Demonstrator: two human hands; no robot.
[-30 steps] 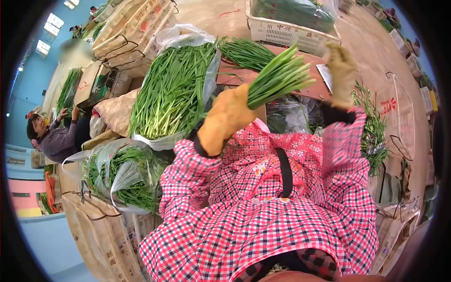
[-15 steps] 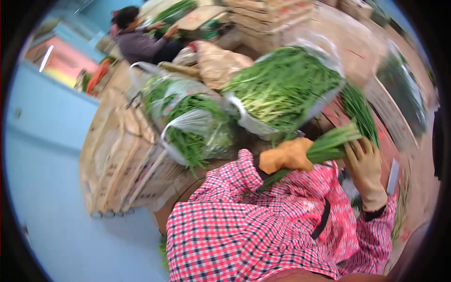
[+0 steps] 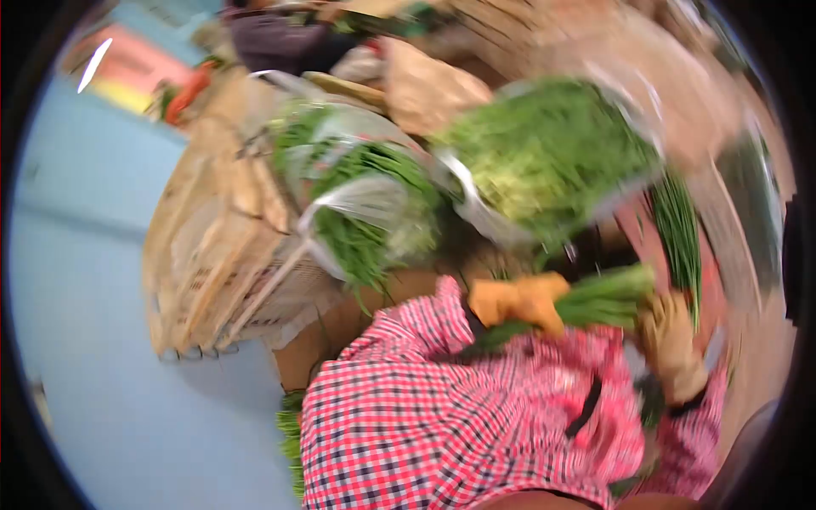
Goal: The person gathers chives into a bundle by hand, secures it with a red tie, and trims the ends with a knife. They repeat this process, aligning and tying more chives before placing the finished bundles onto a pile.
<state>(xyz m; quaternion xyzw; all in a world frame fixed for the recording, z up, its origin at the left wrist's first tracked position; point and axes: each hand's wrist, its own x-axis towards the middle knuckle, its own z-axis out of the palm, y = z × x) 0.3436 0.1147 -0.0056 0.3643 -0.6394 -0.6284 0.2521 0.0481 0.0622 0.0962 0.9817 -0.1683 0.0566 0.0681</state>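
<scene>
- A worker's left hand (image 3: 518, 302), in an orange glove, closed around a bunch of chives (image 3: 603, 297) held in front of the lap, the fist wrapped about its middle.
- The bunch lay nearly level, its pale-green end pointing to the right hand and its darker leaves trailing under the left forearm.
- The right hand (image 3: 671, 344), in a tan glove, was raised at the bunch's pale end with fingers partly bent; blur left it impossible to tell whether they gripped the stems, touched them or stopped just beside them.
- Both arms wore the sleeves of a pink-and-black checked smock (image 3: 408, 416), a black strap (image 3: 585, 408) crossing its front.
- Beyond the hands, an open plastic bag (image 3: 493, 223) brimmed with more chives, blurred by motion.
- To its left sat a second plastic bag (image 3: 370, 197), greens showing through and spilling from its mouth.
- A loose bundle of chives (image 3: 676, 242) rested on a reddish board (image 3: 631, 223), past the right hand.
- Folded crates or panels (image 3: 229, 263), too blurred to name surely, stood at left by a pale-blue surface (image 3: 102, 195).
- At the top, a co-worker's dark sleeve (image 3: 276, 38) showed near a brown sack (image 3: 429, 81).
</scene>
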